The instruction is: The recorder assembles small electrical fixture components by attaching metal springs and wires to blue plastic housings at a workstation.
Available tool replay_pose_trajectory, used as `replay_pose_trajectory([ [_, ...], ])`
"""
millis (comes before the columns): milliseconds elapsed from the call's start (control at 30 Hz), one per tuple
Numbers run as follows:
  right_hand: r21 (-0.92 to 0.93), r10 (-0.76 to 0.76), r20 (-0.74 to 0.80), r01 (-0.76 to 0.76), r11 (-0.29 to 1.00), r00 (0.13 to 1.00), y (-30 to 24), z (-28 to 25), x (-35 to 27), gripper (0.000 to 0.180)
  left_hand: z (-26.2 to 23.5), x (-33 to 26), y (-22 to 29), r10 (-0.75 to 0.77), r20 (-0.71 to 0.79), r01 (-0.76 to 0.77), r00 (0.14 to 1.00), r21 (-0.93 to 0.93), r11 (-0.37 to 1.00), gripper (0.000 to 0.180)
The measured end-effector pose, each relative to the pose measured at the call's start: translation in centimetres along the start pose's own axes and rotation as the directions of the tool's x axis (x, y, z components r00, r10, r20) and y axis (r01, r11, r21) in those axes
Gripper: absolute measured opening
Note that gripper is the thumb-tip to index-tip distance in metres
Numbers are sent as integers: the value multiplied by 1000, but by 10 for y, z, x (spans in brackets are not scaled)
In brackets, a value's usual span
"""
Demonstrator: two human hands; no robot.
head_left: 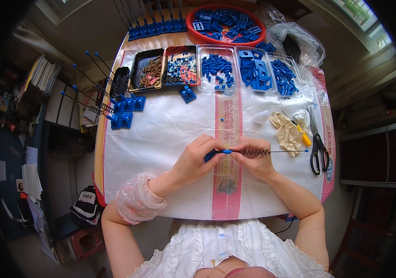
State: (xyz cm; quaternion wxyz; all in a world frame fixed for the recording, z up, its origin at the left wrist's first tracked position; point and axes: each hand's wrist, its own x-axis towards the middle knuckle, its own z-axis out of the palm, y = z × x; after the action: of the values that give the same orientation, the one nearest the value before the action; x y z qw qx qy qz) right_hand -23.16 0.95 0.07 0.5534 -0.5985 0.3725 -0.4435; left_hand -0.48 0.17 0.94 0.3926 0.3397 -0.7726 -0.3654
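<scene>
Over the middle of the table, my left hand (pixel 193 160) is closed around a dark blue plastic piece (pixel 210 155). My right hand (pixel 257 163) pinches a black coil spring (pixel 257 152) whose thin rod runs out to the right and ends in a small blue tip (pixel 307 150). Between the fingertips of both hands, a bright blue plastic part (pixel 226 151) joins the two, lying about level. The fingers hide how these parts fit together. Beyond my hands, a tiny blue bit (pixel 222 120) lies on the table cover.
Along the back stand a black tray (pixel 134 69) of brass-coloured screws and several trays of blue parts. Behind them is a red basin (pixel 190 28) of blue pieces. Sprung blue assemblies (pixel 126 105) sit left. Black scissors (pixel 318 148), a yellow-handled tool (pixel 303 136) and a beige glove (pixel 285 132) lie right.
</scene>
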Motion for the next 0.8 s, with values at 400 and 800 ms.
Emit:
replay_pose_trajectory([
  [400, 13, -5, 11, 5, 1000, 1000, -2, 1, 1, 8, 2, -1, 1, -38, 20, 39, 999, -40, 998, 17],
  [800, 66, 5, 40, -8, 998, 999, -3, 1, 1, 8, 3, -1, 3, -31, 23, 32, 999, -41, 999, 17],
])
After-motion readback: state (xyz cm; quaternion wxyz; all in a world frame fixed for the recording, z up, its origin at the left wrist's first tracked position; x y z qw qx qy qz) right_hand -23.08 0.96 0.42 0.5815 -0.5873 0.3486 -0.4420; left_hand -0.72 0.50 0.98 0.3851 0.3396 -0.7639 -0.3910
